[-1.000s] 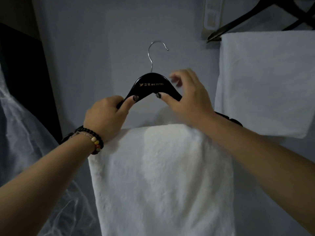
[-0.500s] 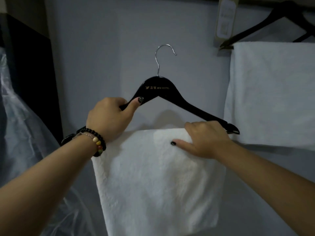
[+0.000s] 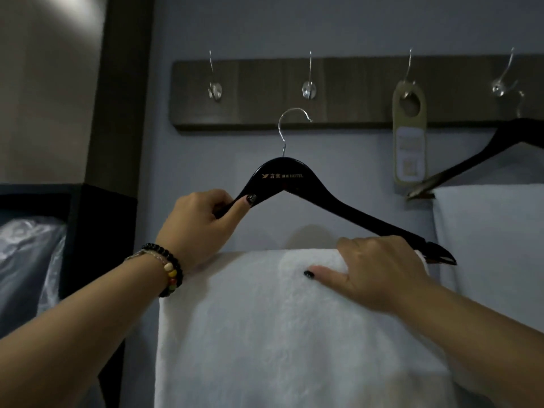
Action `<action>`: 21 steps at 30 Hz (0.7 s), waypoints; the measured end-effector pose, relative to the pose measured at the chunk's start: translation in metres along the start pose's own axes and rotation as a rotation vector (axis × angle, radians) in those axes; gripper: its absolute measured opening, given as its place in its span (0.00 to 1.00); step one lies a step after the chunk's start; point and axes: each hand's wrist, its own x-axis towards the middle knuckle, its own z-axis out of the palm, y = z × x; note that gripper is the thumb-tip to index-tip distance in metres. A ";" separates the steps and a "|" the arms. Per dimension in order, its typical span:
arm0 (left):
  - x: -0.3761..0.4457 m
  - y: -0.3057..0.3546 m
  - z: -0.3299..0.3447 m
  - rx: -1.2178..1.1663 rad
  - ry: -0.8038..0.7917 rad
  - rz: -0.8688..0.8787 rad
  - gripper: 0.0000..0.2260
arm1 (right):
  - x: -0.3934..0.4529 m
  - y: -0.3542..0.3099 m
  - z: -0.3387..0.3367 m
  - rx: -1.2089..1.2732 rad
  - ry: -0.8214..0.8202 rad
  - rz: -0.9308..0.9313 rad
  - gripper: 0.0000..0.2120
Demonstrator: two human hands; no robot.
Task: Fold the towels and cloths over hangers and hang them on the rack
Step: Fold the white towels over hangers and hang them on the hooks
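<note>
The left hand (image 3: 197,223) grips the left arm of a black hanger (image 3: 297,184), with the fingers curled round the wood and the thumb laid along its front. The hanger is held upright in front of a pale wall, and gold letters with the word HOTEL are printed on its middle part. Its metal hook (image 3: 290,125) rises in front of the lower edge of the rack (image 3: 265,92) – it is not on any peg. The hook stands just under the second peg (image 3: 309,89) from the left.

A white towel (image 3: 279,334) hangs folded over the lower bar of the hanger and falls down past the bottom of the picture. The right hand (image 3: 379,269) holds the top fold of this towel near the right end of the hanger; its fingers go over the fold and behind it, and the thumb lies flat on the front of the cloth.

The rack is a dark wooden board fixed on the wall with four metal pegs. A door tag (image 3: 409,136) hangs from the third peg. At the right, a second black hanger (image 3: 482,160) hangs from the fourth peg and carries another white towel (image 3: 494,245). On the left wrist there is a bracelet (image 3: 166,267) of dark and coloured beads – it touches the left edge of the towel. At the far left lies something wrapped in clear plastic (image 3: 26,254)
</note>
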 end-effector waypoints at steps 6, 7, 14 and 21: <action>0.069 0.013 -0.022 0.088 -0.010 0.009 0.15 | 0.073 0.029 -0.008 -0.043 0.021 -0.076 0.35; 0.078 0.014 -0.023 0.111 -0.013 0.018 0.15 | 0.083 0.033 -0.009 -0.039 0.003 -0.092 0.37; 0.120 0.016 -0.006 0.328 -0.008 0.184 0.16 | 0.106 0.055 -0.007 -0.105 -0.097 -0.053 0.39; 0.128 0.000 0.005 0.384 0.046 0.172 0.17 | 0.109 0.048 -0.010 0.001 -0.211 0.008 0.35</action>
